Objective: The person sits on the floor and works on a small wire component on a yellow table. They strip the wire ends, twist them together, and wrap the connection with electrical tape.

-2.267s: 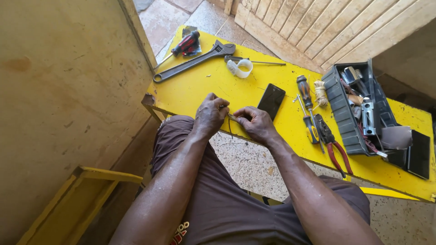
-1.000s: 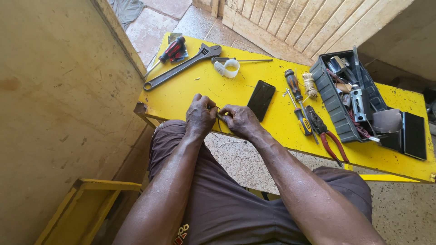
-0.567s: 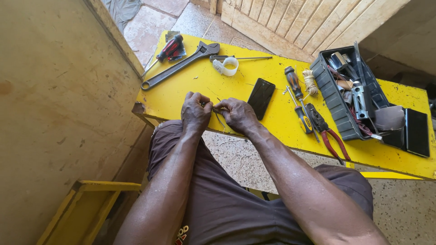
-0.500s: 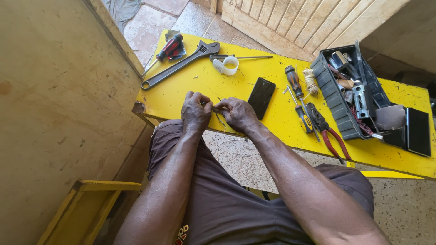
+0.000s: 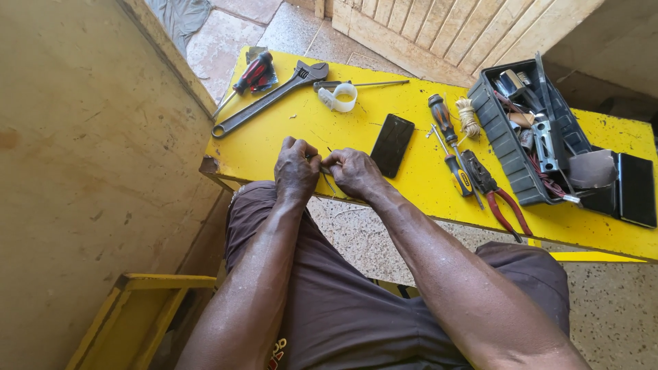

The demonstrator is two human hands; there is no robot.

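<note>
L hand (image 5: 296, 168): fingers curled, pinched on thin wire (image 5: 327, 179) at near edge of yellow desk (image 5: 425, 199), toward its left corner.
R hand (image 5: 355, 171): also pinched on same wire, knuckles nearly touching L hand; both clamped, close together.
wire: tiny piece, sits betw. the 2 hands, mostly hidden; visible end pokes down-right over desk edge. Long axis approx diagonal, can't tell full length.
nearer hand: both on it, no gap; neither has the advantage.
phone (image 5: 392, 135): dark, flat, just right of R hand, apart from it.
wrench (image 5: 269, 100): adjustable, far-left corner area, diagonal; red-handled tool (image 5: 253, 73) beside it.
tape roll (image 5: 340, 96): white, behind hands twd far edge.
screwdrivers (image 5: 452, 147) + red pliers (image 5: 499, 199): mid desk, right of phone.
toolbox (image 5: 528, 137): dark tray, right side, full of bits.
vs earlier: hands were on the same spot w/ same grip 2.3 s ago; only small finger shifts, the thin piece now angled a bit lower. Desk items unmoved; camera view shifted slightly.
</note>
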